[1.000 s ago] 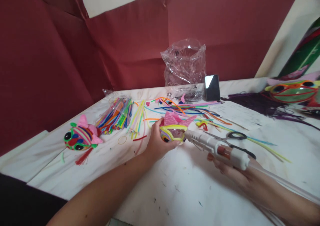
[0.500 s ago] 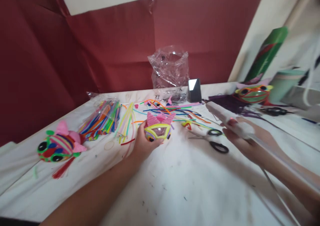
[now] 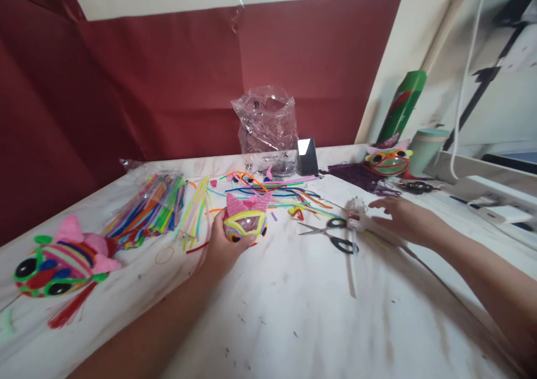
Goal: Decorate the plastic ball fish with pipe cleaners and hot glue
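Observation:
My left hand (image 3: 222, 247) is closed around a small round craft animal head (image 3: 248, 223) with pink pipe-cleaner ears, a yellow-edged clear panel and dark eyes. The hand rests low, close to the tabletop. To the right, a white glue gun (image 3: 354, 214) lies on the table with a pale glue stick (image 3: 351, 275) reaching toward me. My right hand (image 3: 405, 219) hovers just beside it, fingers apart and nothing held. Black-handled scissors (image 3: 335, 234) lie partly against the glue gun, blades pointing left.
A finished-looking craft head (image 3: 59, 261) with a red tassel lies at left, near bagged pipe cleaners (image 3: 151, 205). Loose pipe cleaners (image 3: 285, 191) spread behind my left hand. At the back stand a clear plastic bag (image 3: 268, 124) and a phone (image 3: 307, 156); another craft head (image 3: 388, 162) sits right.
My right hand has let go of the glue gun, which now lies beside the scissors. My left hand still holds the craft head. The view has turned somewhat to the right.

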`<act>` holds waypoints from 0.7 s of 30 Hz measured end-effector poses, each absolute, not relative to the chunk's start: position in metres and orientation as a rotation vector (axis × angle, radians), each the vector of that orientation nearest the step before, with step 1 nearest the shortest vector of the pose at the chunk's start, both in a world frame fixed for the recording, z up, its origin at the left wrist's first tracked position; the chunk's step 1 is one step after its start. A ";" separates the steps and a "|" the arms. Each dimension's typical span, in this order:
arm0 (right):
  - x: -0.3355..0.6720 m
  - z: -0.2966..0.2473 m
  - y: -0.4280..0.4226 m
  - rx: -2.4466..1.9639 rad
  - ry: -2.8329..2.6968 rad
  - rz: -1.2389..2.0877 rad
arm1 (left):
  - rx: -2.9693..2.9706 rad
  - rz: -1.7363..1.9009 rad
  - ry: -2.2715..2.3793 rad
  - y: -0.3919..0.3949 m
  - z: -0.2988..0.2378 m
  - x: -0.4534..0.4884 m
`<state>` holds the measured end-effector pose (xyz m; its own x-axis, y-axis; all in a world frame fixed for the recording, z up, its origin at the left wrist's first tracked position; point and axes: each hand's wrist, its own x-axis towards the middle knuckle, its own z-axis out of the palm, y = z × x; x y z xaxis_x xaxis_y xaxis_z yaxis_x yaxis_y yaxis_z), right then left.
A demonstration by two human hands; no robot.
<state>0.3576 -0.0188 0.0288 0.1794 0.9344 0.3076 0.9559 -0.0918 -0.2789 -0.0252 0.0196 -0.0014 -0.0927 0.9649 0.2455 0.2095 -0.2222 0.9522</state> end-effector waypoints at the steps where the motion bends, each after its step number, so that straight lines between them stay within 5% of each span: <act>1: 0.349 0.034 -0.016 -2.029 -1.804 -0.059 | 1.481 1.370 1.310 0.019 0.000 -0.024; 10: 0.247 0.022 0.061 -1.903 -2.029 0.239 | 1.518 1.360 1.265 0.019 -0.004 -0.029; 21: 0.239 0.011 0.060 -2.002 -2.067 0.352 | 1.536 1.363 1.229 0.021 -0.010 -0.030</act>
